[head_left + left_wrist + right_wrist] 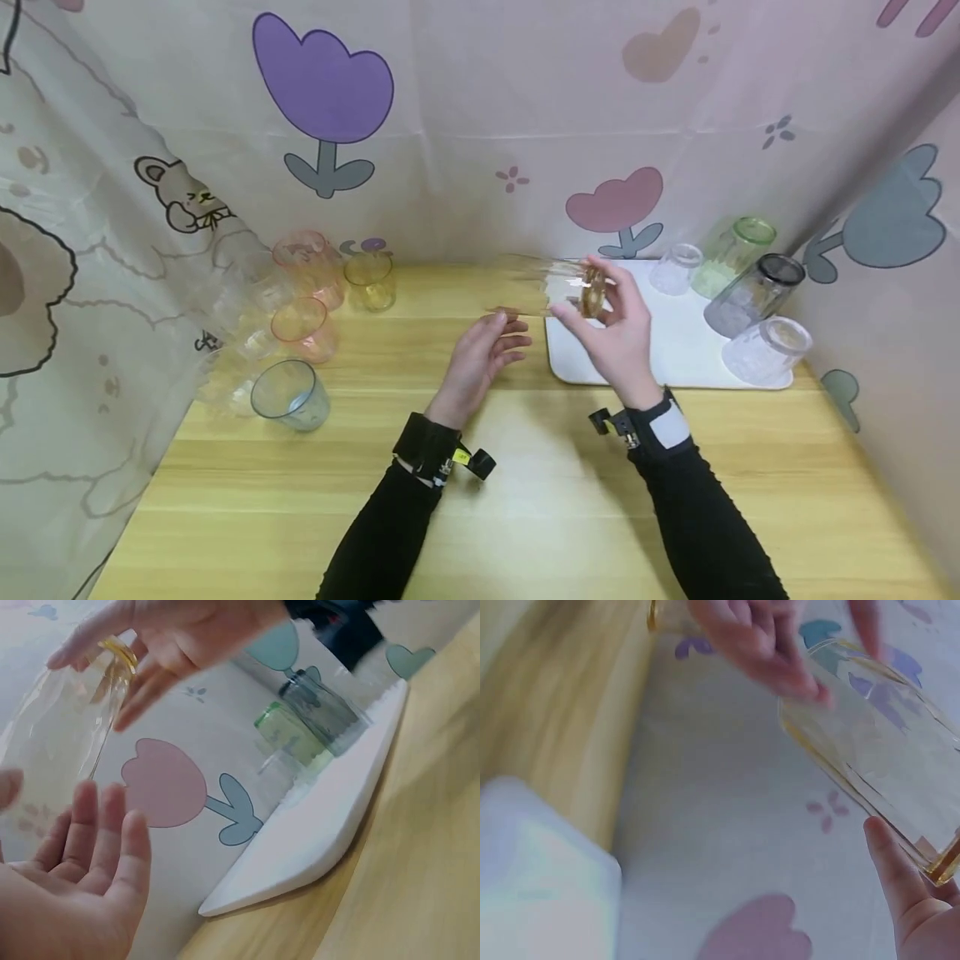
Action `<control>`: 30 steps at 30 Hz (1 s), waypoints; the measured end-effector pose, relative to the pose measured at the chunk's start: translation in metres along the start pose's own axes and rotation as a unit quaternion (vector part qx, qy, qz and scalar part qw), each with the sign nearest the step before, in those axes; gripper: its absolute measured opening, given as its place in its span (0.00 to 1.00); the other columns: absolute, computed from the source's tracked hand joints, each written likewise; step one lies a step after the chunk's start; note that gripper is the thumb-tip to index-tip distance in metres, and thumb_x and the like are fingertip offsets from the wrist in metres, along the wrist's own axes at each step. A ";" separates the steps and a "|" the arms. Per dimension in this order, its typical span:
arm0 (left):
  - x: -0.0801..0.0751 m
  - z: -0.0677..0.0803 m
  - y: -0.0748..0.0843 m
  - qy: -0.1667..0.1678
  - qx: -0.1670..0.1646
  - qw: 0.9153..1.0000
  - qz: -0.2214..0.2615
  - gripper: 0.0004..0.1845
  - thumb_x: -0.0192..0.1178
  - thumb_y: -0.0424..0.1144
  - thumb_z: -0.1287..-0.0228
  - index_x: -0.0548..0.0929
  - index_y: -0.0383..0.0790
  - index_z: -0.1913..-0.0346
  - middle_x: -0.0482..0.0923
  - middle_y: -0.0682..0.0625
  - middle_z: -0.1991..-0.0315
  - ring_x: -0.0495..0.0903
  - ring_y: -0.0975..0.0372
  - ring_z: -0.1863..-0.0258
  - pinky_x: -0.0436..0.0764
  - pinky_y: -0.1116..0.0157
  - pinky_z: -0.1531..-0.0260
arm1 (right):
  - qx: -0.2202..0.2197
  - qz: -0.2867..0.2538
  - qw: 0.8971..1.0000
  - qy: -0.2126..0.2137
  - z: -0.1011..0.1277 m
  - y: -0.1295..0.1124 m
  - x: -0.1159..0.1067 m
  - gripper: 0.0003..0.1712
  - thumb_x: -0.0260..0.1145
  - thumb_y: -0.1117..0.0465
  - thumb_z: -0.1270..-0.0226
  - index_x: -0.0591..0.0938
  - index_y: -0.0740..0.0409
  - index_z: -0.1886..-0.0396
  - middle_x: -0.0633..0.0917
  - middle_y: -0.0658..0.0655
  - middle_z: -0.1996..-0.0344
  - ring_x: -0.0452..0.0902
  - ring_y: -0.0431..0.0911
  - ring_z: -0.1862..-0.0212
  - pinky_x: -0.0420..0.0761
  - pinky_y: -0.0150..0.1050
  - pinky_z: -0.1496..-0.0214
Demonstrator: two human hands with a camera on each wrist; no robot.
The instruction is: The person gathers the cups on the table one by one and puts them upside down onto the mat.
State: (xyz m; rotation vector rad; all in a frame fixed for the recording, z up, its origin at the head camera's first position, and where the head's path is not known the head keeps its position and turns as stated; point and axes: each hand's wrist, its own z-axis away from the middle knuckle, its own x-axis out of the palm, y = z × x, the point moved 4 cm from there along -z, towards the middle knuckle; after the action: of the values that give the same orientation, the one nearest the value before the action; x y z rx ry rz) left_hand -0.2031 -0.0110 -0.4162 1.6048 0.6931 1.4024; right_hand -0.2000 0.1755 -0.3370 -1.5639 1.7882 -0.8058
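My right hand (592,292) holds a clear yellow-tinted glass (543,287) by its amber base. The glass lies sideways in the air, its mouth pointing left. The right wrist view shows the glass (877,757) under the right hand's fingers (757,637). My left hand (510,333) is open, palm up, just below the rim end. A fingertip (900,892) sits at the rim; I cannot tell if it touches. The left wrist view shows the open left hand (75,885) beneath the glass (60,742).
A white tray (675,367) at the right back carries a clear cup (675,268), a green cup (731,254), a dark cup (753,293) and another clear cup (767,348). Pink, yellow (371,279) and blue-grey (291,396) cups stand at the left. Printed curtains enclose the wooden table (525,517).
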 end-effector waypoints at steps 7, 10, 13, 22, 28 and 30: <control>0.012 -0.015 0.001 0.019 0.049 0.979 -0.196 0.16 0.60 0.38 0.24 0.80 0.32 0.40 0.84 0.39 0.48 0.85 0.51 0.53 0.84 0.46 0.44 | -0.019 0.092 0.995 0.038 -0.020 -0.011 -0.047 0.41 0.76 0.80 0.46 0.75 0.66 0.30 0.81 0.51 0.40 0.81 0.43 0.49 0.85 0.26 0.55; 0.020 -0.021 -0.002 -0.013 0.085 0.936 -0.342 0.15 0.61 0.38 0.25 0.82 0.35 0.41 0.83 0.43 0.47 0.84 0.53 0.50 0.85 0.55 0.47 | -0.009 0.155 0.986 0.054 -0.027 -0.012 -0.066 0.41 0.79 0.75 0.45 0.77 0.61 0.30 0.81 0.50 0.40 0.81 0.41 0.48 0.82 0.22 0.56; 0.029 -0.024 -0.010 -0.057 0.102 0.851 -0.511 0.15 0.63 0.40 0.26 0.83 0.41 0.41 0.80 0.48 0.44 0.80 0.56 0.45 0.82 0.62 0.47 | 0.000 0.225 0.972 0.072 -0.032 -0.011 -0.083 0.41 0.81 0.70 0.45 0.78 0.56 0.30 0.81 0.51 0.38 0.77 0.36 0.47 0.79 0.19 0.57; 0.056 -0.029 -0.042 -0.192 0.110 0.617 -0.755 0.12 0.67 0.40 0.29 0.88 0.49 0.45 0.81 0.53 0.49 0.80 0.61 0.48 0.82 0.69 0.50 | 0.042 0.366 0.928 0.057 -0.050 -0.006 -0.122 0.40 0.83 0.58 0.46 0.81 0.49 0.31 0.82 0.63 0.38 0.77 0.55 0.40 0.68 0.41 0.32; 0.065 -0.029 -0.055 -0.238 0.116 0.599 -0.755 0.11 0.63 0.34 0.26 0.90 0.48 0.47 0.84 0.55 0.52 0.84 0.63 0.50 0.82 0.72 0.50 | 0.139 0.414 0.900 -0.016 -0.058 0.009 -0.151 0.42 0.77 0.50 0.36 0.74 0.53 0.24 0.74 0.69 0.29 0.64 0.68 0.27 0.51 0.66 0.22; 0.066 -0.028 -0.056 -0.239 0.119 0.596 -0.757 0.12 0.61 0.32 0.26 0.90 0.48 0.48 0.85 0.55 0.52 0.85 0.64 0.51 0.82 0.73 0.50 | 0.156 0.426 0.890 -0.030 -0.060 0.015 -0.158 0.42 0.76 0.48 0.35 0.73 0.55 0.24 0.73 0.71 0.29 0.62 0.70 0.27 0.52 0.69 0.24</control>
State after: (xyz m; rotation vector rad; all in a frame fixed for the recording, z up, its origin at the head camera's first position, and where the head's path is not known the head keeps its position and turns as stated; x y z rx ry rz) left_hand -0.2088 0.0781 -0.4335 0.8088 1.3878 -0.4077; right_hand -0.2399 0.3365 -0.3021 -0.4779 1.9142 -0.5445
